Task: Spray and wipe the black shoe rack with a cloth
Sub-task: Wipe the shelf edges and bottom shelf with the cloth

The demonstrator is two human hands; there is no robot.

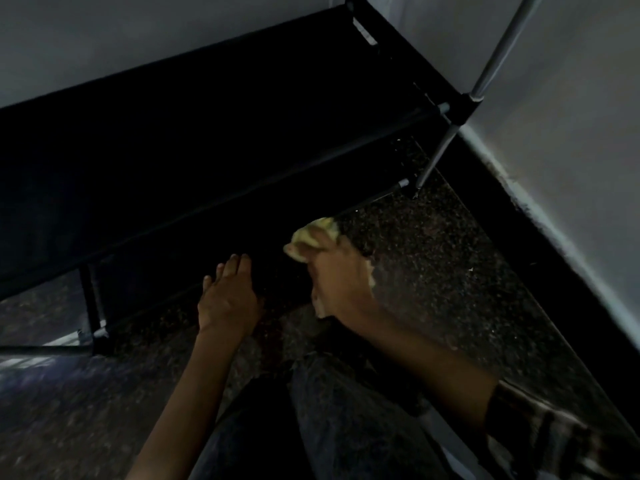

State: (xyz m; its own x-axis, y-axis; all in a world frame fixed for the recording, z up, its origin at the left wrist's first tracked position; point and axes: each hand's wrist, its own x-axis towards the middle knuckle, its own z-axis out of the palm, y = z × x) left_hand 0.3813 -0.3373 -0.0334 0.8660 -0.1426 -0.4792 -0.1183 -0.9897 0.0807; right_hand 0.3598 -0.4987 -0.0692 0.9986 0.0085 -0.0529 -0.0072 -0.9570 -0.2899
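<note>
The black shoe rack point(214, 126) fills the upper left, with dark fabric shelves and grey metal poles point(498, 50) at its right corner. My right hand point(337, 275) is shut on a yellow cloth point(313, 233) and presses it against the front bar of the lowest shelf. Flat and with fingers apart, my left hand point(228, 299) rests on the front edge of that same low shelf, left of the cloth. No spray bottle is in sight.
The rack stands in a corner of pale walls point(571, 150) with a dark skirting along the right. The floor point(433, 265) is dark speckled stone. My knee in dark trousers point(332, 417) sits at the bottom centre.
</note>
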